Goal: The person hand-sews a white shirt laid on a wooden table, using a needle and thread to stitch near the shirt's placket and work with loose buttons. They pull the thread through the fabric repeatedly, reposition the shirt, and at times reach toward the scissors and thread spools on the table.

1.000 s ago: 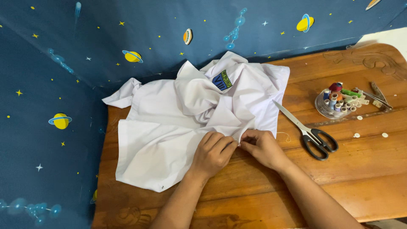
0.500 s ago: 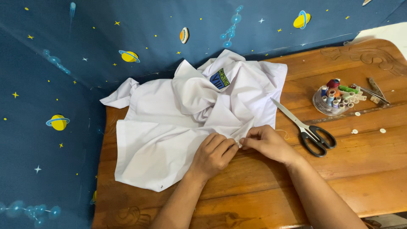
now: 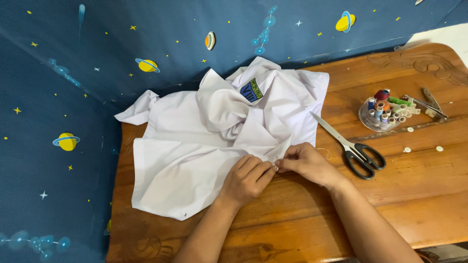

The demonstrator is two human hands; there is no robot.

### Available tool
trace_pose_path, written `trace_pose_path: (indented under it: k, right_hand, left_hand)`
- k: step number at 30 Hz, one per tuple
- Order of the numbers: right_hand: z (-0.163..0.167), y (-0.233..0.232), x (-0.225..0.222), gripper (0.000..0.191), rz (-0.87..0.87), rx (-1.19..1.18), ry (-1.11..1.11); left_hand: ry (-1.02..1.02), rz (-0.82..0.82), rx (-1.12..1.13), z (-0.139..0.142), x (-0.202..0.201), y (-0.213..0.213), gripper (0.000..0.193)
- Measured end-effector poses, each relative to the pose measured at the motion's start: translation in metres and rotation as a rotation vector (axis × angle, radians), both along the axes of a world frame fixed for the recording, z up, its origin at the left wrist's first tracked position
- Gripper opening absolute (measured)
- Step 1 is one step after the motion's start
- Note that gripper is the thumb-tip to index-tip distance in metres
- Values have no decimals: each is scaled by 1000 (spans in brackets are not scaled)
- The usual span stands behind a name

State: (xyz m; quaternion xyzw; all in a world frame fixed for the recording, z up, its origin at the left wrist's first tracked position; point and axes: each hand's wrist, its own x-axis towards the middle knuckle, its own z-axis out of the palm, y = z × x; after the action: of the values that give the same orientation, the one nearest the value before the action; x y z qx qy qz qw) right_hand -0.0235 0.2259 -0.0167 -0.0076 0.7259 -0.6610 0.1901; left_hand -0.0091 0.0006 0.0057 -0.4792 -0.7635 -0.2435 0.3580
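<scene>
Your left hand (image 3: 246, 178) and right hand (image 3: 306, 163) meet fingertip to fingertip, both pinching the near hem of the shirt (image 3: 214, 141), which lies crumpled on the table (image 3: 414, 195). A small pale item sits between the fingers; can't tell what. Risk: pinch slips, fabric bunches. Scissors (image 3: 348, 146) lie just right, blades toward the shirt; the thread dish (image 3: 385, 114) sits farther right.

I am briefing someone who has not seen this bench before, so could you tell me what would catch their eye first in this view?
First the crumpled white shirt with a blue badge, spread over the left half of the wooden table. At its lower edge the left hand and right hand pinch the cloth together. To the right lie black-handled scissors, and beyond them a small dish of thread spools.
</scene>
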Motion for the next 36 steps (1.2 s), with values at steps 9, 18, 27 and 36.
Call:
trace_pose_path:
  k: [9, 18, 27, 36]
  right_hand:
    - [4, -2, 0, 20, 24, -7, -7]
    - [7, -3, 1, 18, 24, 141, 83]
    - [17, -11, 5, 23, -73, 392, 21]
    - [19, -10, 6, 24, -82, 571, 240]
  left_hand:
    - [-7, 13, 4, -4, 0, 1, 10]
    - [-39, 12, 3, -7, -2, 2, 6]
    - [-44, 24, -30, -14, -3, 3, 5]
    - [-103, 39, -76, -21, -3, 11, 4]
